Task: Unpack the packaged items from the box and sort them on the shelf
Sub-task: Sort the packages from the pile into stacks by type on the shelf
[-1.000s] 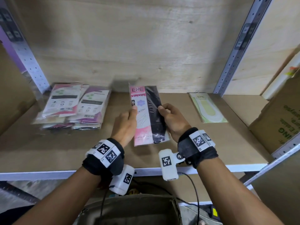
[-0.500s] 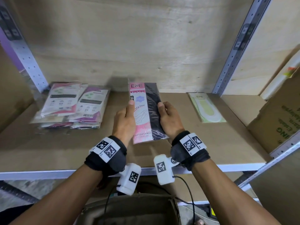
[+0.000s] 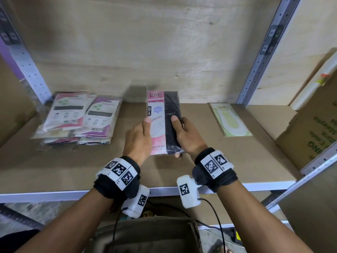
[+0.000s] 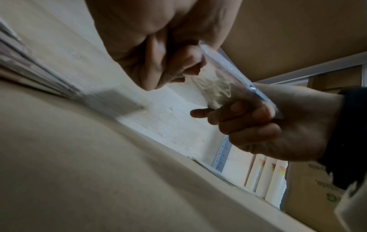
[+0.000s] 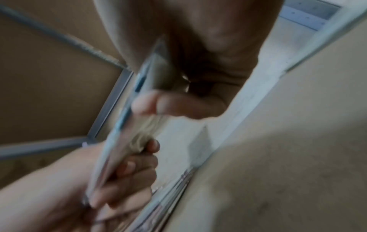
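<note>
A pink and black stocking packet point(image 3: 163, 121) marked ENE is held flat above the middle of the wooden shelf point(image 3: 54, 165). My left hand point(image 3: 140, 137) grips its left edge, thumb on the pink card. My right hand point(image 3: 187, 137) grips the right edge, thumb on the black stocking. In the left wrist view the clear packet point(image 4: 224, 75) runs between my left hand point(image 4: 168, 62) and my right hand point(image 4: 250, 125), fingers curled beneath it. The right wrist view is blurred; the packet point(image 5: 123, 135) shows edge-on there.
A stack of pink and purple packets point(image 3: 78, 119) lies at the shelf's left. A pale green insole packet point(image 3: 229, 119) lies to the right, by the metal upright point(image 3: 259, 57). A cardboard box point(image 3: 313, 132) stands at far right. An open box point(image 3: 145, 234) sits below the shelf edge.
Both hands have carried the stocking packet a little further in over the shelf and turned it straighter. The grip is the same.
</note>
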